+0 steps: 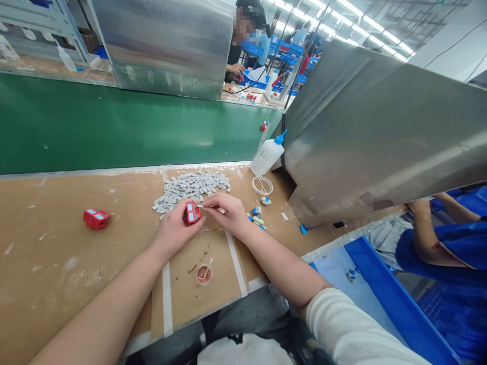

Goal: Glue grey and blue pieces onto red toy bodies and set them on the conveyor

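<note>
My left hand (175, 224) is closed around a small red toy vehicle (193, 213) with pale blue windows. My right hand (227, 212) pinches a tiny whitish piece (200, 206) against the vehicle's side; its exact kind is too small to tell. Just behind my hands lies a loose pile of small flat grey pieces (186, 186). Another red toy vehicle (96, 218) rests on the table to the left. Nearer to me, a small cup (204, 275) of reddish-brown stuff holds a thin stick.
A white bottle with a blue nozzle (267, 156) stands tilted near a roll of tape (262, 185). Small blue-and-white parts (257, 210) lie right of my hands. Metal panels (373, 137) flank the green belt (125, 129). A blue bin (399, 289) and a co-worker's arm (422, 223) are at right.
</note>
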The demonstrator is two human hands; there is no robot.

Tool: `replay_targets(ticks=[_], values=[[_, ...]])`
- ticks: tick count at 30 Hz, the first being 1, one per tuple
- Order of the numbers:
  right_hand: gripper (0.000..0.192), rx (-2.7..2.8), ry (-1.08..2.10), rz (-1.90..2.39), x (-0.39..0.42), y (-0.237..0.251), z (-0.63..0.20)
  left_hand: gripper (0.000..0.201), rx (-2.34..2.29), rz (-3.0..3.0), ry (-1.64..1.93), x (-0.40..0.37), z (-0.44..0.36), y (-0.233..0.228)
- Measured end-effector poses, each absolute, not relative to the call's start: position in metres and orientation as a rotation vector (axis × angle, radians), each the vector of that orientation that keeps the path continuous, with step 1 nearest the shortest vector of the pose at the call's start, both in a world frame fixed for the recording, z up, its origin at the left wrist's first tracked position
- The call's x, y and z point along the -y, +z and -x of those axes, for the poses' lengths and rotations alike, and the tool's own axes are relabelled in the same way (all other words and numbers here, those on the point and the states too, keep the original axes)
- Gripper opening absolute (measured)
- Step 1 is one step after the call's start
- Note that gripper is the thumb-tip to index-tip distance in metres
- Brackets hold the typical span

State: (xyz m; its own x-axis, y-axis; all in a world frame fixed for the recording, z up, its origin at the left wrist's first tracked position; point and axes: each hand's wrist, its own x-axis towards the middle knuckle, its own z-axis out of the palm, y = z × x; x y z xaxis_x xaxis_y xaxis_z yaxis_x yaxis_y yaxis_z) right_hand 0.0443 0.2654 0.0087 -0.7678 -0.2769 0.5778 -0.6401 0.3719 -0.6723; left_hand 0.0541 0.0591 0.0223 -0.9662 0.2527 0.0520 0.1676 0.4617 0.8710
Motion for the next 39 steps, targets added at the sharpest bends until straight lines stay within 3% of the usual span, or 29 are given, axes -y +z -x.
replay_targets(ticks=[8, 21, 31, 37, 39], values=[[0.018, 2.159, 0.813, -1.098, -0.274, 0.004, -0.039, 0.037, -2.655, -0.297, 1.518, -0.057, -0.051, 0.016], [0.028, 2.238, 0.686, -1.2, -0.277, 0.0, -0.039, 0.038, -2.699, -0.321, 1.441, -0.056, -0.05, 0.014], [0.021, 2.298, 1.591, -0.909, -0.263, 0.004, -0.04, 0.044, -2.696, -0.368, 1.391, -0.058, -0.059, 0.024], [0.044, 2.189, 2.251, -0.634, -0.256, 0.005, -0.042, 0.039, -2.648, -0.463, 1.428, -0.05, -0.059, 0.023], [0.05, 2.2, 2.324, -0.582, -0.256, 0.006, -0.042, 0.039, -2.653, -0.482, 1.426, -0.049, -0.059, 0.021]])
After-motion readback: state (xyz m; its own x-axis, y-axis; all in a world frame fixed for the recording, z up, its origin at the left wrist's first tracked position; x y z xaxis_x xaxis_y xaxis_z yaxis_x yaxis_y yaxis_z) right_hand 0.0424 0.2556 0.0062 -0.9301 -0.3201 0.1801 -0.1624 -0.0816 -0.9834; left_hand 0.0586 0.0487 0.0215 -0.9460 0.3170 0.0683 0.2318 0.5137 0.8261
